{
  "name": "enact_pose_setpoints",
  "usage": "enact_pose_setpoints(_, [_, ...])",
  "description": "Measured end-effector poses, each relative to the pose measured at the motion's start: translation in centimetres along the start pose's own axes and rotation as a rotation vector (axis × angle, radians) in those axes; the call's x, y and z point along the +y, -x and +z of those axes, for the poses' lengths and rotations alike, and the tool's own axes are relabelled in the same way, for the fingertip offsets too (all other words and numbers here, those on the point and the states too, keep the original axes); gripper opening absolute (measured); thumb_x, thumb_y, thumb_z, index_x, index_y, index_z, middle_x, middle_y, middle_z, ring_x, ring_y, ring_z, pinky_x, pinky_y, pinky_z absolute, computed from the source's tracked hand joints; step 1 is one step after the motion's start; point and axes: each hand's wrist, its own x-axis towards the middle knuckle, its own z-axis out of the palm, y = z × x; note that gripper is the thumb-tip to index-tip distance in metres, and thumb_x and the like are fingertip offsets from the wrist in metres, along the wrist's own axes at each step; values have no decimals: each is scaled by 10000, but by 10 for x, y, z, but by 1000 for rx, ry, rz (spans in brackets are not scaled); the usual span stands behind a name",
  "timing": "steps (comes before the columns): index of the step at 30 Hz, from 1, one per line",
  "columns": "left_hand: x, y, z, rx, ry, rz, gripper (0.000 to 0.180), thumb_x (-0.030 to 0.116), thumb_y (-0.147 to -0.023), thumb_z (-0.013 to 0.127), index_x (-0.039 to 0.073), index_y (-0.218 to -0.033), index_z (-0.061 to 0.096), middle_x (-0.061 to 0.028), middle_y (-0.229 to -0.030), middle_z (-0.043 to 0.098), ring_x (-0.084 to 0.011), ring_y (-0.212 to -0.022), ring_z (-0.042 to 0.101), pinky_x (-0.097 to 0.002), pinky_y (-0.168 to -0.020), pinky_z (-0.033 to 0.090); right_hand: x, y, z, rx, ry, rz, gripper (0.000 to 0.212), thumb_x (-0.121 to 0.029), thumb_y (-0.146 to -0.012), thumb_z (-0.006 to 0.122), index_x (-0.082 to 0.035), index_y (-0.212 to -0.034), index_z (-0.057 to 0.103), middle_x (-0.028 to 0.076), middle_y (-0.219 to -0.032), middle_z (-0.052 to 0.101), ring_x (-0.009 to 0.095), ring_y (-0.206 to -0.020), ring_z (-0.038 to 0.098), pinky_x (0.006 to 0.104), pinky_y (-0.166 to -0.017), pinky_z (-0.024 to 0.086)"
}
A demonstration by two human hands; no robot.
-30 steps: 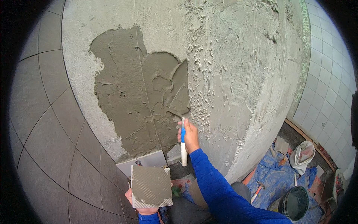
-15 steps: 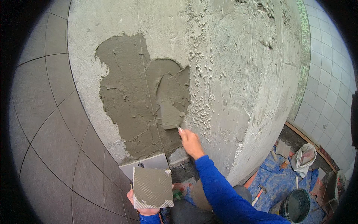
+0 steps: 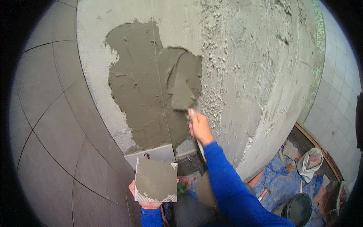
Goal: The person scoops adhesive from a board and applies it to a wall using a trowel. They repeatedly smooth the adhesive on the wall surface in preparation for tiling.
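Fingers closed round its handle, my right hand (image 3: 200,126) grips a trowel (image 3: 183,97), its blade lying against wet grey mortar (image 3: 140,83) spread on the wall (image 3: 245,75). Low on the left, my left hand (image 3: 149,204) supports a square tile (image 3: 156,179) from behind and below. Mortar covers most of the tile's face, leaving ribbed edges showing. Most of the left fingers are hidden behind the tile. A thin string (image 3: 157,68) runs down the wall across the mortar. Just above the held tile, a light grey tile piece (image 3: 163,152) sits at the mortar's lower edge.
Dark grey tiles (image 3: 49,109) line the left side; white tiles (image 3: 336,90) cover the far right. Lower right, a blue tarp (image 3: 274,178) carries a hammer (image 3: 264,193), a dark bucket (image 3: 299,209) and a white sack (image 3: 310,164).
The view has shifted, so the wall appears higher and further right. My right hand has moved up slightly with the trowel, whose handle now shows below it. The left still holds the tile.
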Motion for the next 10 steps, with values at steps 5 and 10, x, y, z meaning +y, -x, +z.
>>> enact_pose_setpoints(5, [-15,-10,16,-9,-155,5,788,567,-971,458,108,-1611,467,-183,-1571,547,-416,-1380,552,-641,-1137,444,46,199,-47,-78,295,95,348,-314,-1118,536,10,-1051,640,341,-944,660,572,-947,639,578,-766,504])
enact_pose_setpoints(10, [-3,20,-45,47,196,-46,848,651,-981,474,126,-1642,398,-190,-1648,455,-441,-1461,467,-680,-1182,392,3,295,-123,-154,465,20,289,-206,-1003,700,17,-1187,696,271,-1039,736,471,-953,728,501,-804,581])
